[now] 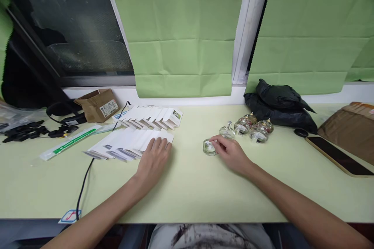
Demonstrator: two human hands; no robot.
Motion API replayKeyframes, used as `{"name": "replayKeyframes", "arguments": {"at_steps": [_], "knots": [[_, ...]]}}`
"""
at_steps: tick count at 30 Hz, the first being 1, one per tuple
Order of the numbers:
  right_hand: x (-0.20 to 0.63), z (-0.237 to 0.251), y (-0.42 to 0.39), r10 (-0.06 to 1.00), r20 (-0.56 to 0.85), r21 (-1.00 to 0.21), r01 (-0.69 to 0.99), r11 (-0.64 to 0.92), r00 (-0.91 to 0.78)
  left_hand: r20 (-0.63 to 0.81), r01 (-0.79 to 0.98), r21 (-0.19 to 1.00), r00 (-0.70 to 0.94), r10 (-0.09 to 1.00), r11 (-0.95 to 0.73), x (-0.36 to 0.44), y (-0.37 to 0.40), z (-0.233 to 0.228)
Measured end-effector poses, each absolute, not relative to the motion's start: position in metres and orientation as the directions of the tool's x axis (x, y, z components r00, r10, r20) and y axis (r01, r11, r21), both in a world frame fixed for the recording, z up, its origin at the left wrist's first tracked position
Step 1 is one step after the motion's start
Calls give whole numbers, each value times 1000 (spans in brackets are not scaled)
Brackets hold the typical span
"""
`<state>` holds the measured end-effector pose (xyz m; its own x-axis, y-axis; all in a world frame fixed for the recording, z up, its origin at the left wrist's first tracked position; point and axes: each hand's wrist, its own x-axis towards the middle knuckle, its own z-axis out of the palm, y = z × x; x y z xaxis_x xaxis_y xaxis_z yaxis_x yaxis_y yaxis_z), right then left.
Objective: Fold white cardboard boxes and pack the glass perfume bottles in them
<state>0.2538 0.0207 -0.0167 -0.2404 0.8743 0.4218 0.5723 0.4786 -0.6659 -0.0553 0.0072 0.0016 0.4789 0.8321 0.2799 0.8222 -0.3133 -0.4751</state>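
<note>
clear rnd btl (208,148), prob. glass

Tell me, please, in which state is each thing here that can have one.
Left hand: palm down at the white boxes.
White boxes: lying overlapped, in two rows.
Right hand: fingertips at the glass bottle.
Glass bottle: partly covered by fingers.
Other bottles: grouped close together.
Small brown box: open at top.
Phone: lying flat, screen dark.
Black plastic: crumpled.
Green blinds: hanging down.
Brown parcel: partly out of frame.
</note>
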Motion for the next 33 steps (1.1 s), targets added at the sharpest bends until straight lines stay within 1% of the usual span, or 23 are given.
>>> {"name": "replayKeyframes", "arguments": {"at_steps": [5,11,16,18,21,24,26,27,29,30,31,33], "knots": [[254,-19,22,867,425,-643,588,490,-258,281,832,-446,480,831,-330,-67,7,0],[253,-18,21,868,400,-643,584,495,-295,242,834,-465,442,864,-297,-75,8,5],[253,-18,21,870,378,-642,587,493,-317,264,856,-434,419,869,-281,-77,6,8],[253,-18,21,868,378,-636,590,497,-323,286,869,-404,416,863,-285,-75,7,7],[253,-19,22,868,387,-618,612,494,-310,324,890,-325,422,847,-319,-70,9,3],[257,-19,26,877,395,-550,693,465,-274,348,892,-272,440,828,-360,-57,13,1],[260,-19,29,891,381,-460,785,416,-249,339,888,-197,460,821,-416,-42,16,1],[261,-19,30,901,366,-409,829,382,-235,332,882,-119,468,819,-456,-33,18,1],[263,-18,32,924,326,-309,901,305,-201,333,817,74,520,786,-572,-12,22,0],[264,-18,33,933,308,-265,926,270,-185,347,778,152,536,770,-610,-2,25,-1],[265,-18,34,941,290,-226,943,243,-173,352,744,205,550,757,-636,8,27,-2],[266,-19,35,954,255,-164,965,205,-160,331,692,273,584,741,-668,23,33,-6]]}}
